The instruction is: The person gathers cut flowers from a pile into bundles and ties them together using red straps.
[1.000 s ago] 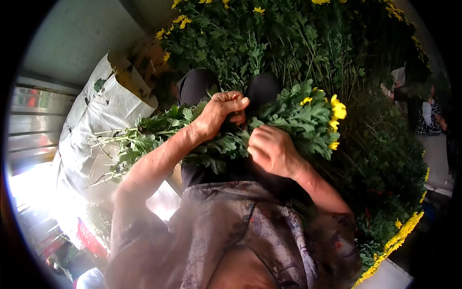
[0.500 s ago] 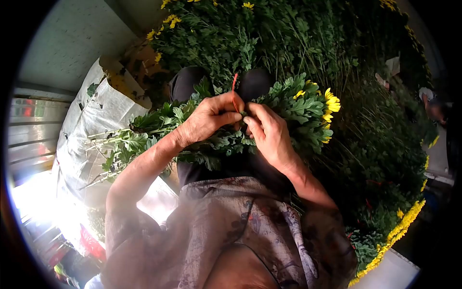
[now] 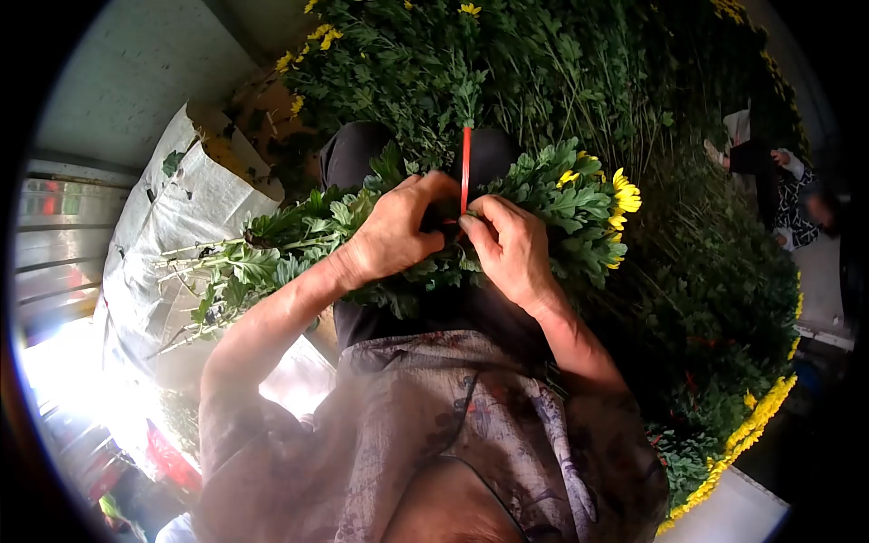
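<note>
Two hands meet over the middle of the bunch: your right hand (image 3: pixel 511 249) pinches a red tie (image 3: pixel 466 167), while your left hand (image 3: pixel 394 231) curls in beside it, so much of its grip hidden that you cannot tell what it holds. The chrysanthemum bunch (image 3: pixel 557 199) should feel light, with springy stems and soft leaves; the petals look fragile, so take hold at the leafy middle, clear of the blooms. The tie seems thin, pliant, perhaps slippery. The bunch lies crosswise over your lap (image 3: pixel 434 317), beneath and between both hands, with stem ends (image 3: pixel 204 245) beyond the left and yellow flower heads (image 3: pixel 625 195) beyond the right. Past your knees (image 3: pixel 358 156) spreads a deep chrysanthemum pile (image 3: pixel 579 81).
</note>
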A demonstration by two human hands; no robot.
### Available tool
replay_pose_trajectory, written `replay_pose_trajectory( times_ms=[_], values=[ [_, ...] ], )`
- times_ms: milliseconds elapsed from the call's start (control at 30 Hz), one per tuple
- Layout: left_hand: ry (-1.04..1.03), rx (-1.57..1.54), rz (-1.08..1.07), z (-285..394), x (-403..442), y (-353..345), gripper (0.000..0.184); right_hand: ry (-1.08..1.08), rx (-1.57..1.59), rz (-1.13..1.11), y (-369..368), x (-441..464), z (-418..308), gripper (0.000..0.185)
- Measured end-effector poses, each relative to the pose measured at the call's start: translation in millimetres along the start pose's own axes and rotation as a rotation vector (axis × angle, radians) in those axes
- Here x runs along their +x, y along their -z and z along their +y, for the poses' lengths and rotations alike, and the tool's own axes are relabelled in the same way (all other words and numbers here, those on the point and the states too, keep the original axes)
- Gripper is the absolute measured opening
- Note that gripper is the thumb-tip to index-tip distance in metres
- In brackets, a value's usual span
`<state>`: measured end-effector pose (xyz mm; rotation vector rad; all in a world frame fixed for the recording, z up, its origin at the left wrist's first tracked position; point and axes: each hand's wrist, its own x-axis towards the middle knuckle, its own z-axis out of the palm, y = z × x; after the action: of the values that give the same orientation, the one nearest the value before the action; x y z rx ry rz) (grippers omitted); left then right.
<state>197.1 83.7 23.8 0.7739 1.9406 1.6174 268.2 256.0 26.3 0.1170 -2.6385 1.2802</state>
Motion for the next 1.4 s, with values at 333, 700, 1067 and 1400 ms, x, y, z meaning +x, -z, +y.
replay_pose_trajectory(
  times_ms=[333, 700, 1067, 1400],
  values=[
    [-0.635, 0.700, 0.301, -8, -16, -15, 0.023, 0.025, -0.029, -0.120, 9, 9, -4, 0.008],
    [-0.270, 0.436, 0.296, -2, -16, -20, 0.022, -0.041, 0.138, -0.163, 9, -2, 1, 0.012],
    [-0.397, 0.564, 0.269, -11, -21, -20, 0.023, -0.119, 0.246, -0.254, 15, 4, 12, 0.013],
    [-0.394, 0.543, 0.258, -4, -25, -14, 0.021, -0.279, 0.341, -0.400, 28, 6, -4, 0.012]
  ],
)
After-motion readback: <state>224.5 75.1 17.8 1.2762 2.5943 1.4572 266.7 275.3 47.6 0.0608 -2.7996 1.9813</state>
